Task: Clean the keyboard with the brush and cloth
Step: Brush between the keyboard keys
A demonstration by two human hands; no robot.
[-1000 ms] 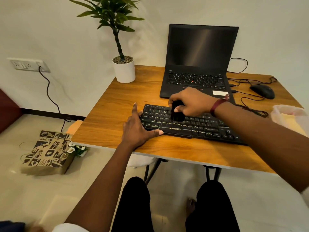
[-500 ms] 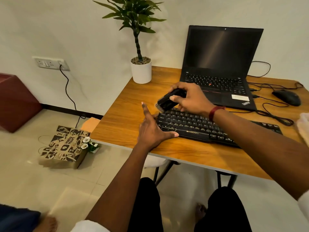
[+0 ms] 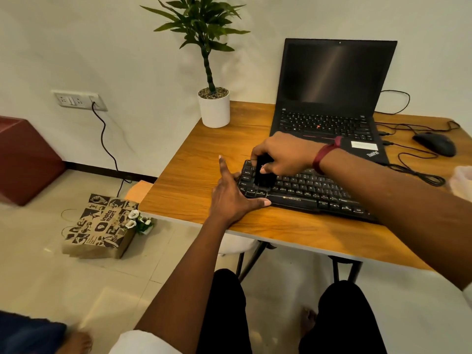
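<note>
Keyboard (image 3: 319,190) lies at six o'clock of the laptop (image 3: 332,98), probably light and rigid (likely to skid), so the left hand (image 3: 235,198), fingers spread flat, braces its nine-o'clock end. Right hand (image 3: 283,154) grips the small brush (image 3: 264,175) by its body, bristles down on the keys.
</note>
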